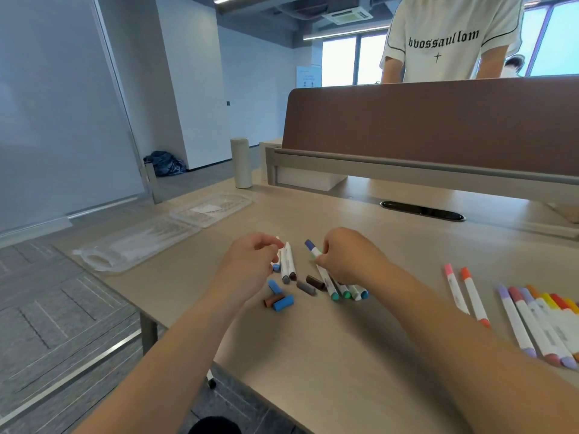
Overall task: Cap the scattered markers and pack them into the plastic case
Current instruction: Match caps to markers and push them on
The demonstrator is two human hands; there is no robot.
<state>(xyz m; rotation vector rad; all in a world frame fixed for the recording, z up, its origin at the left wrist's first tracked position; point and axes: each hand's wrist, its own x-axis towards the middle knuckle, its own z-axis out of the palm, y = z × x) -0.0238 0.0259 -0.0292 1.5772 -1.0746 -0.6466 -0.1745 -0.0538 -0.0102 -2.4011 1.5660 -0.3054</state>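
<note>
My right hand (347,258) grips a bundle of white markers (338,285) with green and teal ends; one of them shows a blue cap (310,244) above my fingers. My left hand (250,261) has curled fingers around white markers (286,261) with grey and brown ends. Loose caps lie between my hands: blue caps (283,302), a brown cap (273,300), a grey cap (306,287) and a dark brown cap (315,281). The clear plastic case (163,228) lies open at the table's left.
Capped pink and orange markers (466,292) and a row of purple, pink, yellow and red markers (539,324) lie at the right. A pale bottle (241,162) stands behind the case. A brown desk divider (438,126) runs across the back, with a person standing behind it.
</note>
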